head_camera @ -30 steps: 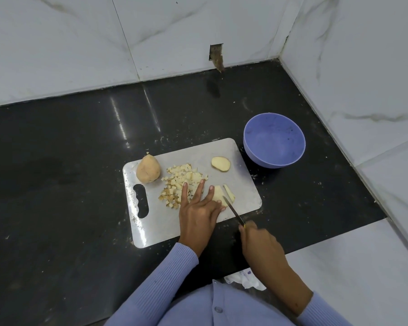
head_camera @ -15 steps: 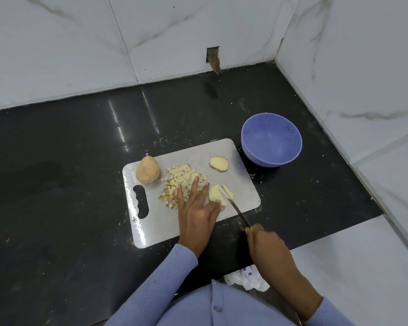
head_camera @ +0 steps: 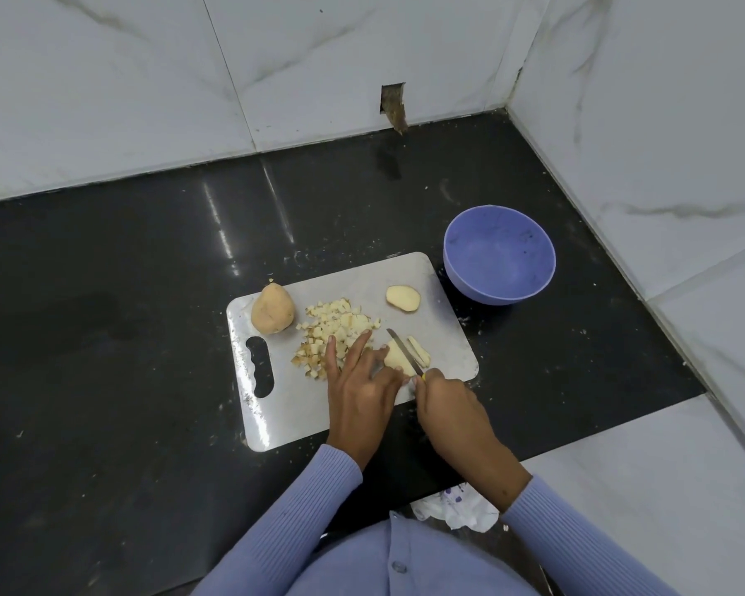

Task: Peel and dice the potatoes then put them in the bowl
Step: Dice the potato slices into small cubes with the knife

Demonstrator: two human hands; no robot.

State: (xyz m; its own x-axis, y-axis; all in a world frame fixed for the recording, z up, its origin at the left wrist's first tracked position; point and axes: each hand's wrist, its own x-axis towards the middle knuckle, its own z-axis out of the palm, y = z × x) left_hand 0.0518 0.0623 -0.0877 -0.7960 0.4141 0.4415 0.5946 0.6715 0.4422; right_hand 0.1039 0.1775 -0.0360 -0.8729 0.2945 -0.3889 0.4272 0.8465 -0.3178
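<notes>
No lettering, label, brand or number can be read anywhere here. The crumpled white cloth (head_camera: 456, 507) at the near edge of the dark counter (head_camera: 104, 380) carries small purple marks, too small and blurred to make out.

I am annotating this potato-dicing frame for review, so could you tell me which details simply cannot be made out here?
Head view only:
- Knife handle: hidden inside the right hand.
- Potato piece being cut: its near part is covered by the left hand and the blade.
- Diced potato: the near cubes lie behind the left fingers.
- White cloth: partly behind the right sleeve; its print is too small.
</notes>
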